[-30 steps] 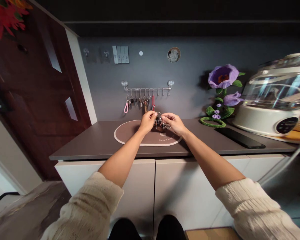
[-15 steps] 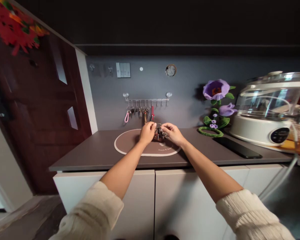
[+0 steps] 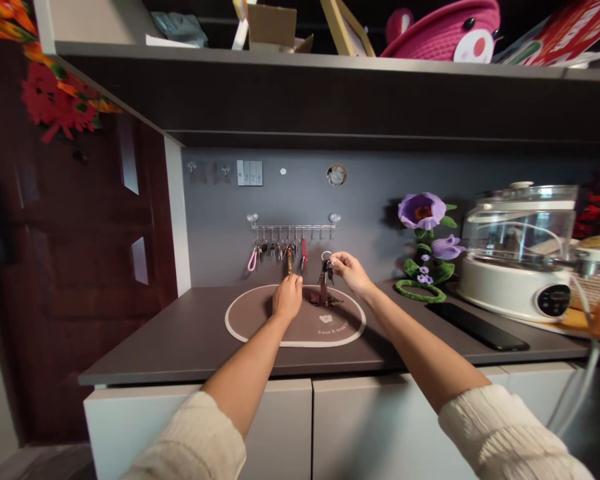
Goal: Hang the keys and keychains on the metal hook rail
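Observation:
My right hand (image 3: 349, 272) pinches a large metal key ring (image 3: 326, 256), from which dark keys (image 3: 325, 272) and a brown strip hang over the mat. To the left and a little lower, my left hand (image 3: 287, 298) is closed, thumb against fingers; whatever may be in it is hidden. Beneath both hands lies an oval brown mat (image 3: 260, 327) with a pale rim. A small dark-brown heap (image 3: 336, 302) of keys or fobs rests on it under the hanging keys. Behind, a hook rail (image 3: 294, 227) on the wall carries several keys (image 3: 280, 248), a pink loop (image 3: 253, 259) and a red strap (image 3: 304, 250).
On the right of the counter (image 3: 180, 333) stand purple crocheted flowers (image 3: 423, 212), a black phone (image 3: 480, 325) and a white appliance with a clear tank (image 3: 517, 230). An overhead shelf (image 3: 290, 93) holds a box and a pink basket (image 3: 445, 33). A dark red door (image 3: 100, 280) is at left.
My hands, close together at the key ring before, are now apart. The right one keeps the ring, while the left has moved down and left. The view has tilted upward, showing the shelf.

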Motion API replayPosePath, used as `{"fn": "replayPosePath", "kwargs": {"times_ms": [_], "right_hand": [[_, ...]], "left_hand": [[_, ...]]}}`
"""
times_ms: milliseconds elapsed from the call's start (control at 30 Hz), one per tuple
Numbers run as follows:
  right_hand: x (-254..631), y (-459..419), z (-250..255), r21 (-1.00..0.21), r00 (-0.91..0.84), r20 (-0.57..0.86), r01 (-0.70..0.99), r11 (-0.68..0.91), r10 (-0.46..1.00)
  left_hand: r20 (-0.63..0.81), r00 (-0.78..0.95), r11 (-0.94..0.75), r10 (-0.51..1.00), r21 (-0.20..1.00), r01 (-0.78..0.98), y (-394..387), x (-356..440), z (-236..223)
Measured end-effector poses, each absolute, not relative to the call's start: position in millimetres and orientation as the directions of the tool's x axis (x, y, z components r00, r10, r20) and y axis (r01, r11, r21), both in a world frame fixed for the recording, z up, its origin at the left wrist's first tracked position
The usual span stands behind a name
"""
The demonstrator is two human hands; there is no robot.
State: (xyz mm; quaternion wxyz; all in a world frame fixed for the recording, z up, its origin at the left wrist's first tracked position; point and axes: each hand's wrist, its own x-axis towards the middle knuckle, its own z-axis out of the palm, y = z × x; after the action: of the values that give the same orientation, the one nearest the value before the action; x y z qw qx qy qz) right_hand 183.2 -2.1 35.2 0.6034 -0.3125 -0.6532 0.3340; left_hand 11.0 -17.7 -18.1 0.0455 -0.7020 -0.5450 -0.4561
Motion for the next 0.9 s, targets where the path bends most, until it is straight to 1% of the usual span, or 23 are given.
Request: {"fn": "replayPosePath", "kwargs": {"times_ms": [133,300,533,733,900], "right_hand": [[182,12,61,-0.829,-0.039,0.557,0.034,0.558,0.83],[174,32,76,-0.871,-0.024,0.492,0.005,0.492,0.871],[158,59,82,-0.921,0.06,0.388,-0.009,0.39,0.92],[147,78,84,-0.929,0.169,0.356,-0.037,0.367,0.919],[142,89,81,-0.936,0.219,0.331,-0.045,0.349,0.918]], "left_hand": [[0.667,-0.036,-0.373,0.744,0.46,0.806,-14,12,-22],[0.651,-0.085,-0.344,0.754,0.501,0.794,-8,11,-25],[0.644,-0.08,-0.331,0.761,0.492,0.805,-7,12,-26],[0.645,-0.07,-0.333,0.761,0.481,0.811,-6,12,-26],[0.64,-0.068,-0.335,0.765,0.486,0.807,-7,11,-25]]}}
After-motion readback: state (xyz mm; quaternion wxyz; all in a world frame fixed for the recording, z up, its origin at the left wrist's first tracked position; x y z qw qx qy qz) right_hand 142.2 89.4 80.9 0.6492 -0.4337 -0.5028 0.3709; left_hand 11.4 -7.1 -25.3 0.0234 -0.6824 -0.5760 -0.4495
